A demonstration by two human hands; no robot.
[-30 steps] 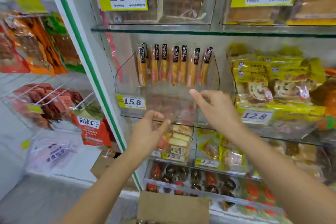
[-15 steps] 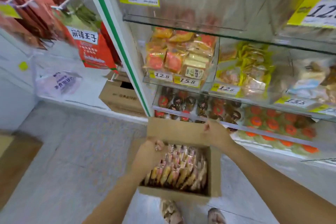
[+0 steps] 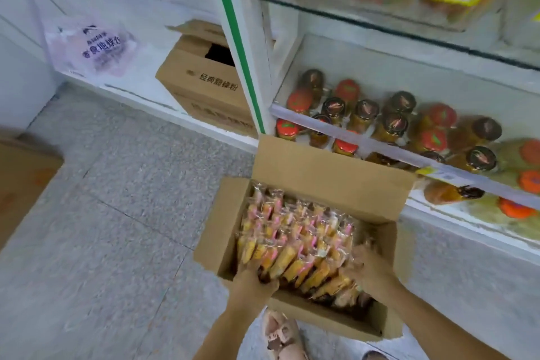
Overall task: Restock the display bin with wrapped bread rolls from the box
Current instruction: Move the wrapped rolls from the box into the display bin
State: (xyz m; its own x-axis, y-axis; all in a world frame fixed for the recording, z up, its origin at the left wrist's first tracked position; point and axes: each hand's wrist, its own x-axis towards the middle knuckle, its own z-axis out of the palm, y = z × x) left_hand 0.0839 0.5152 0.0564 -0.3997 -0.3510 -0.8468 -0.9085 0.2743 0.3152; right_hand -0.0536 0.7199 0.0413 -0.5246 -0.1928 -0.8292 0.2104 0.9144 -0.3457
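Rolls (image 3: 292, 231) in box (image 3: 330, 178) under left grip (image 3: 253, 275), right grip (image 3: 368, 270); fingers buried, cannot tell if gripping.

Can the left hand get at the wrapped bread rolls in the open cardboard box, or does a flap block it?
Likely yes. The brown cardboard box stands open, flaps folded out, and the left hand touches the clear-wrapped yellow bread rolls at its near end. Nothing covers them.

Matt brown cardboard box (image 3: 327, 181), glossy clear-plastic roll wrappers (image 3: 295, 242), speckled stone floor (image 3: 117, 228)
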